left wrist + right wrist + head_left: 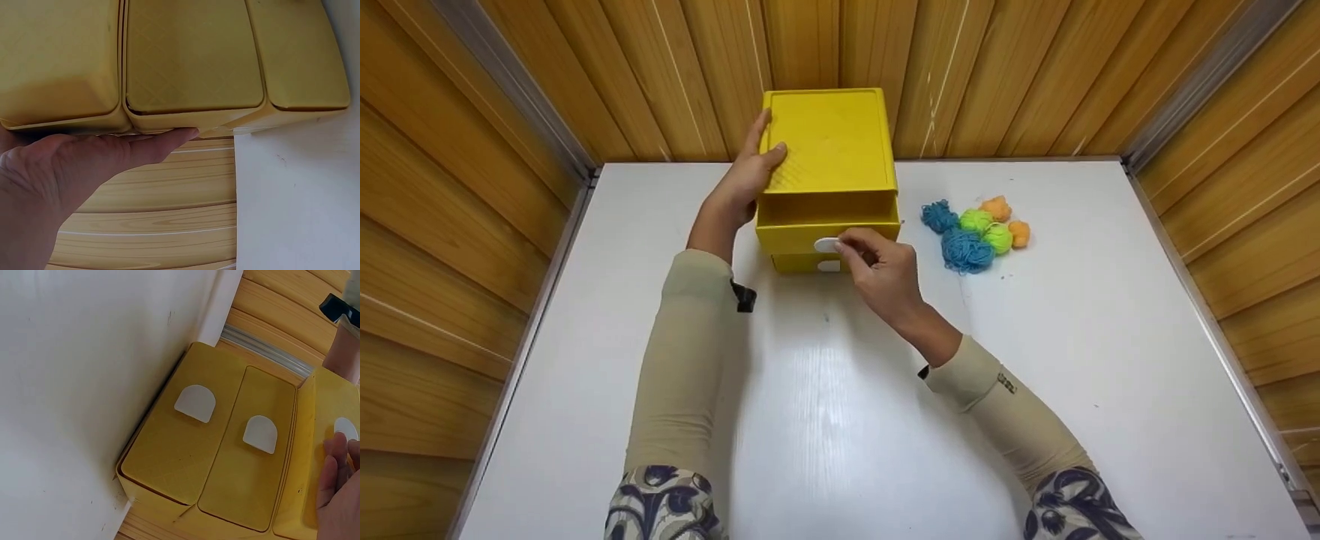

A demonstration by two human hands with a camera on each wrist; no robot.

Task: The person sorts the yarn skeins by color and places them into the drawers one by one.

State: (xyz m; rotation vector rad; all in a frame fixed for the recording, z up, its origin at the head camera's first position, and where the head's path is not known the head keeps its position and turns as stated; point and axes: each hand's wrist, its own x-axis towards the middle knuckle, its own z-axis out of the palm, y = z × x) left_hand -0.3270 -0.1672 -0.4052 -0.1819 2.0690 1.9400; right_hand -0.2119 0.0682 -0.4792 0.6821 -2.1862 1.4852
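Observation:
A yellow drawer unit stands at the back of the white table. Its top drawer is pulled partway out, with yellow inner walls in sight. My right hand pinches that drawer's white handle between thumb and fingers. My left hand rests against the unit's left side, its thumb on the top edge. In the left wrist view the left hand's fingers lie straight along the side. Two lower drawers with white handles are closed in the right wrist view.
Right of the unit lie several small yarn balls: blue ones, lime green ones and orange ones. Wood-patterned panels enclose the table at the back and both sides.

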